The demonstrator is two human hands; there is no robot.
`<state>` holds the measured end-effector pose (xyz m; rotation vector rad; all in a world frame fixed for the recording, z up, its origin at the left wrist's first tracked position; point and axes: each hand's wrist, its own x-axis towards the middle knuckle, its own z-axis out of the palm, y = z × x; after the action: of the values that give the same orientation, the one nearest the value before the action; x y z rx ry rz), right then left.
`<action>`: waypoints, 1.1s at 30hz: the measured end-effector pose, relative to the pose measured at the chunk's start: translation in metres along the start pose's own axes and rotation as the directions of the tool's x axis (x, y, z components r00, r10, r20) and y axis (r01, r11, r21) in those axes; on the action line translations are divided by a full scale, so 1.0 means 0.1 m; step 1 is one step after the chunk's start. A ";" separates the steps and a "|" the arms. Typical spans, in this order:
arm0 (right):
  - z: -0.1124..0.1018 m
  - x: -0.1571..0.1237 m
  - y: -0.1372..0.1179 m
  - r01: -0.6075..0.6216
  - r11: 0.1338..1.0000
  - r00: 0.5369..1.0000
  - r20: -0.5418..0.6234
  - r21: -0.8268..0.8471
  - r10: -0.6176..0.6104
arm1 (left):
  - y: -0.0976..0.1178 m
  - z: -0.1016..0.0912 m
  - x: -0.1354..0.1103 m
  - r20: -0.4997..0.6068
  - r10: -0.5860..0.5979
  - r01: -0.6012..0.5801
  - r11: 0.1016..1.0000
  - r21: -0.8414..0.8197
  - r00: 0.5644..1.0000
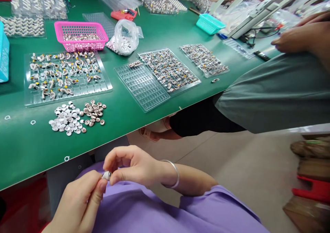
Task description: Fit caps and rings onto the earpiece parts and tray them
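Note:
My left hand (pixel 81 200) pinches a small white-and-grey piece (pixel 106 175) between thumb and forefinger, above my lap. My right hand (pixel 135 167), with a silver bangle at the wrist, closes its thumb and curled fingers on the same piece from the other side. The piece is mostly hidden by fingertips, so its exact kind cannot be made out. On the green table ahead lie a pile of small white round caps (pixel 66 119) and a pile of beige cup-shaped pieces (pixel 94 112). Behind them a clear tray (pixel 103 83) carries rows of curved beige parts with yellow tips.
A pink basket (pixel 81 26) of small parts and an open plastic bag (pixel 126 37) stand behind. More clear trays (pixel 144 92) lie to the right. A turquoise basket (pixel 210 24) stands farther off. Another person's knee (pixel 281 92) and hand (pixel 304 37) are at the right.

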<state>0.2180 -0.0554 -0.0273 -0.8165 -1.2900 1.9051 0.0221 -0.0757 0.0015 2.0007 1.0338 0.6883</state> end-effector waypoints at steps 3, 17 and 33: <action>0.06 -0.04 0.09 0.254 0.947 0.955 -0.104 -0.196 -0.278 | -0.01 0.02 -0.01 -0.020 0.016 -0.016 1.000 0.007 1.000; 0.21 -0.06 0.24 0.514 0.539 0.686 -0.057 -0.668 -0.726 | 0.01 0.02 -0.04 -0.060 -0.031 0.027 0.998 -0.064 0.998; 0.21 -0.06 0.20 0.481 0.666 0.762 -0.104 -0.570 -0.640 | -0.01 0.04 -0.06 -0.087 0.041 -0.037 0.998 0.049 0.995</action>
<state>0.2007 -0.0768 -0.0389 -0.7856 -1.6429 0.8954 0.0210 -0.0813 -0.0024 2.0519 1.0747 0.7859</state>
